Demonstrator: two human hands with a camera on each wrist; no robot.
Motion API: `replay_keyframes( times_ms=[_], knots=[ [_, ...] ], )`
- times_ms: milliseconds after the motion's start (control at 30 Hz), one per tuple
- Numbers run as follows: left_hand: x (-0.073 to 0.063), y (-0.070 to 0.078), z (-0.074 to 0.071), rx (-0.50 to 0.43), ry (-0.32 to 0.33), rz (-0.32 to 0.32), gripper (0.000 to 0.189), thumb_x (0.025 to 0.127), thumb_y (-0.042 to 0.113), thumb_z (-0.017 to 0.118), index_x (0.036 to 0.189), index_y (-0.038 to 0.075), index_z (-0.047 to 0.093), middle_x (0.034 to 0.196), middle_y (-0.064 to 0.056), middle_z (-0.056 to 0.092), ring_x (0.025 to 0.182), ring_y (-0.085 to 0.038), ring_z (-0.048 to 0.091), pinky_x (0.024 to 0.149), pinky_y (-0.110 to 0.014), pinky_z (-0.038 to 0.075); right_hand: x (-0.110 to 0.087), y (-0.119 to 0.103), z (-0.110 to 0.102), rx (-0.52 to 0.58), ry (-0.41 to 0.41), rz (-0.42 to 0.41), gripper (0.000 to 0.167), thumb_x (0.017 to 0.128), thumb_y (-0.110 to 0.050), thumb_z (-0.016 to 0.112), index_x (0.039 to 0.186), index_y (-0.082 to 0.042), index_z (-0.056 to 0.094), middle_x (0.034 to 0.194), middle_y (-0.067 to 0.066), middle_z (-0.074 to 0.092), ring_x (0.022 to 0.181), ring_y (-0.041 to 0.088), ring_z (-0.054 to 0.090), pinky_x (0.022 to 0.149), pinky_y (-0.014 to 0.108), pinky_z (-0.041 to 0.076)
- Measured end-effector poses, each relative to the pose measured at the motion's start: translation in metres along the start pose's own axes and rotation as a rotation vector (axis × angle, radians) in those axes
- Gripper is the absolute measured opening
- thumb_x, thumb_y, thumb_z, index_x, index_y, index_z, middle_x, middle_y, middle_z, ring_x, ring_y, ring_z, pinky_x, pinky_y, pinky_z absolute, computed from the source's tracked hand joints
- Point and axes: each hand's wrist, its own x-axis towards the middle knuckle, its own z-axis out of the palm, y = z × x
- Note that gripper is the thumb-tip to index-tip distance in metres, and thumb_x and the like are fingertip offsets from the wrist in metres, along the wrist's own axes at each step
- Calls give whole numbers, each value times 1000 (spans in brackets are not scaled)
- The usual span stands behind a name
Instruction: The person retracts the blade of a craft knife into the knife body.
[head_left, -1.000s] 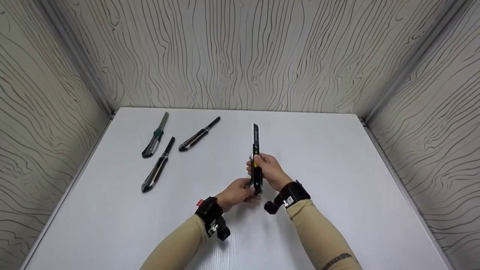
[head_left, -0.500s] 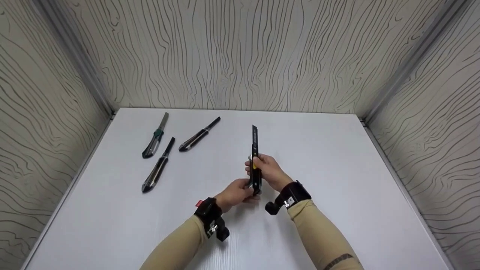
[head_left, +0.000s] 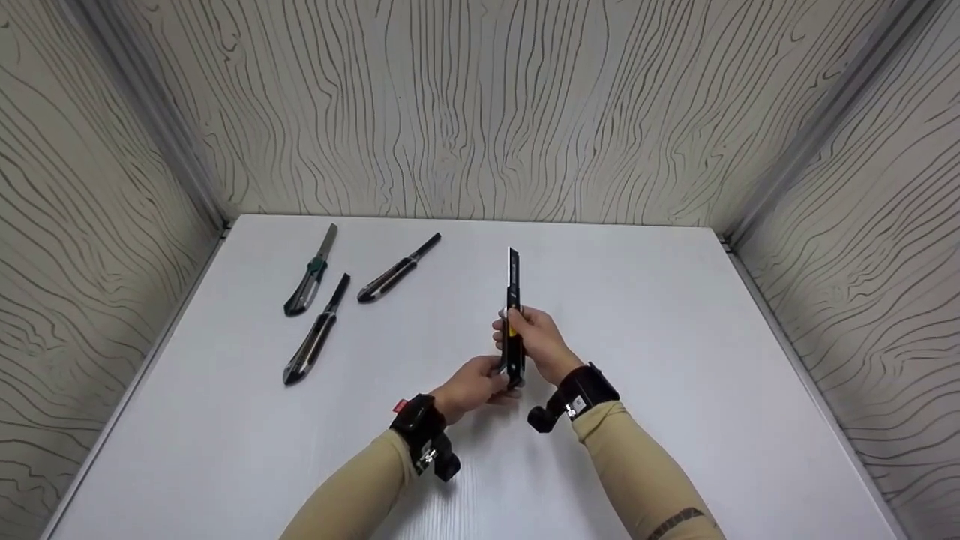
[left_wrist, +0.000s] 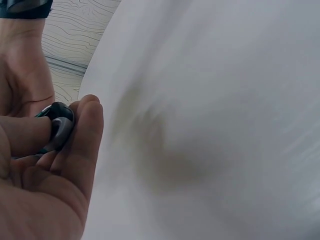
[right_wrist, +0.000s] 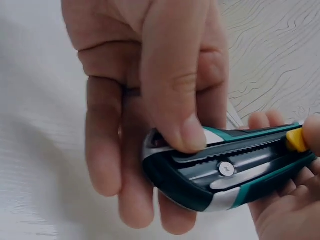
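In the head view, a utility knife point(head_left: 513, 349) with its dark blade out points away from me. My left hand point(head_left: 472, 388) pinches the butt end of its handle. My right hand point(head_left: 541, 341) grips the handle farther up, its thumb on the yellow slider point(right_wrist: 296, 140). The right wrist view shows the handle's green, black and silver body close up, with a round screw and a toothed slot. There the left thumb presses near the butt, and the right hand point(right_wrist: 290, 215) is partly cut off at the edge. In the left wrist view, the left hand point(left_wrist: 55, 185) holds the rounded butt point(left_wrist: 62, 127).
Three more utility knives lie on the white table point(head_left: 637, 315) to the left: a green-collared knife point(head_left: 309, 277) at the far left, a dark knife point(head_left: 319, 334) nearer, and another dark knife point(head_left: 397, 270) to its right. Wood-patterned panels point(head_left: 480, 112) stand round the back and sides.
The held knife's blade tip swung a little left and then back slightly to the right. Both hands keep their grip, and the knives on the table have not moved.
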Motion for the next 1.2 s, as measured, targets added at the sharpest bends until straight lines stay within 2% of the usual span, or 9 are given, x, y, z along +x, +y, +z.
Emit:
replay_keyframes(
  times_ms=[267,600,967,1200],
  knots=[
    [-1,1,0,-14,16,-1,34,99,0,44,132,-7,49,117,-24,66,109,-37,65,88,-36,58,0,0,4,7,14,-16,31,104,-18,45,124,4,53,101,8,66,87,15,67,86,32,58],
    [0,-2,1,-18,24,-14,33,99,0,44,131,-7,49,119,-26,65,107,-34,67,91,-40,56,1,0,2,-10,-3,7,35,104,-18,45,130,5,50,108,10,65,93,16,66,91,33,57],
    [1,-3,0,-8,24,-31,28,98,0,44,125,-6,53,112,-17,67,104,-30,68,92,-40,56,1,1,1,-34,-9,17,34,104,-16,45,131,5,50,111,11,66,97,17,66,93,34,56],
    [2,-5,0,-17,18,-13,28,97,-3,44,124,-7,54,109,-18,66,97,-24,68,88,-36,58,-1,2,1,-12,-34,-7,28,103,-12,46,125,3,51,108,11,66,94,16,65,92,34,56]
  ],
)
